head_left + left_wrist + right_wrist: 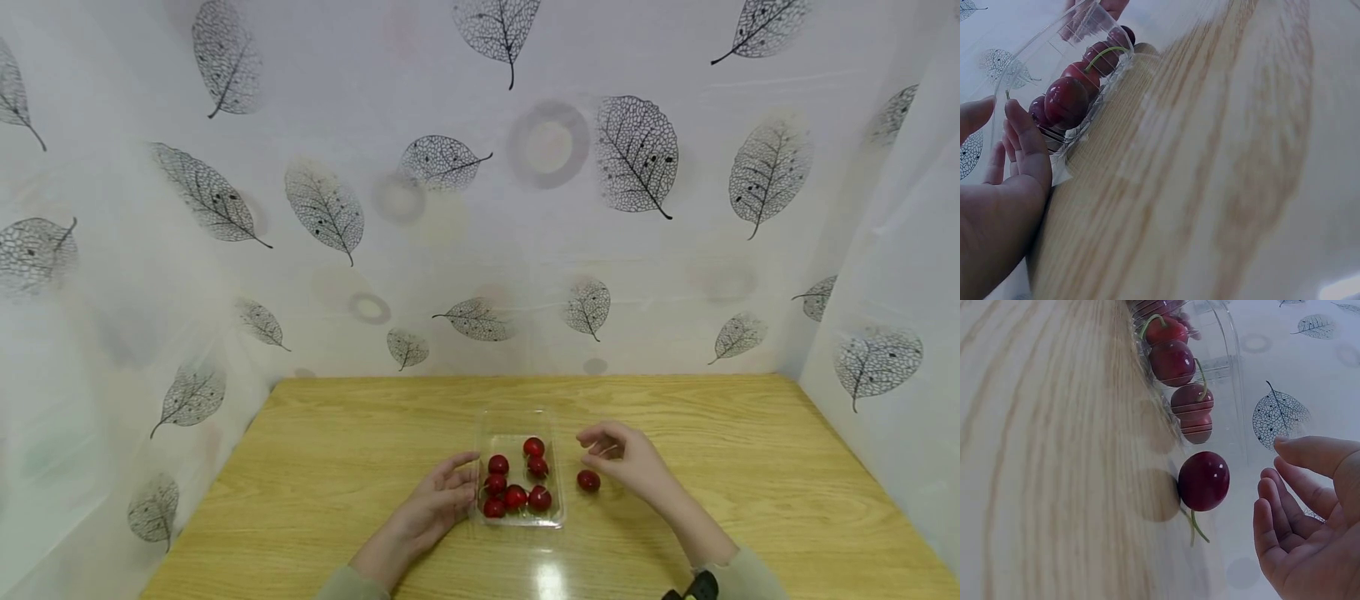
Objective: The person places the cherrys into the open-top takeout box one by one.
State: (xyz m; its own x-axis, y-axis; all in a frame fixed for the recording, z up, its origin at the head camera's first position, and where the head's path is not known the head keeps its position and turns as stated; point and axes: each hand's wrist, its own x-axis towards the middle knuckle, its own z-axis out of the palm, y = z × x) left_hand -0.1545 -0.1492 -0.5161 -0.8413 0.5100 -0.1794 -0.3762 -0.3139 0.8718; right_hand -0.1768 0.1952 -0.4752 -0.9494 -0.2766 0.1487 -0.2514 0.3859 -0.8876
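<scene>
A clear plastic box (525,523) stands on the table, with several dark red cherries (514,497) inside it. At the box's left side, my left hand (433,507) rests its loosely bent fingers along the wall; in the left wrist view, the fingertips (1019,115) lie right at the clear side. To the right of the box, a single cherry (588,481) with a green stem lies on the wood. My right hand (626,457) hovers just beyond and beside this cherry, thumb and fingers apart, nothing between them. The right wrist view shows a gap between the loose cherry (1204,481) and the hand.
The light wooden table (337,442) reaches back to a pale curtain (480,250) printed with leaf skeletons, which also hangs along both sides. A dark band (697,586) sits at the right wrist over the sleeve.
</scene>
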